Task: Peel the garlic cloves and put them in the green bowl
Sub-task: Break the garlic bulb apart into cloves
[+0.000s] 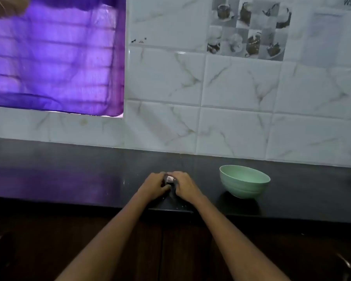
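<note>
Right, both hands are down on the dark counter [89,179], to the left of the green bowl [244,181] and clear of it. The left hand [153,186] and right hand [183,184] are knuckle to knuckle, fingers curled inward and pinching a small pale garlic clove [170,178] between them. She looks to be working at the skin, though the peeling itself is too small to follow.

Now the risk: that clove is tiny and likely slippery once the skin loosens, so a hard squeeze could shoot it off across the counter or over the front edge. The bowl sits near the right hand, so a quick sweep of that wrist could knock it. Bits of papery skin could also stick to the clove and ride along into the bowl.

What can't be read? The fingertips are tucked under, so exactly which ones hold the clove is unclear. Nothing shows inside the bowl from this angle. Something dark lies beneath the hands, indistinct. Other cloves, if any, aren't visible, and the whole view is soft.
</note>
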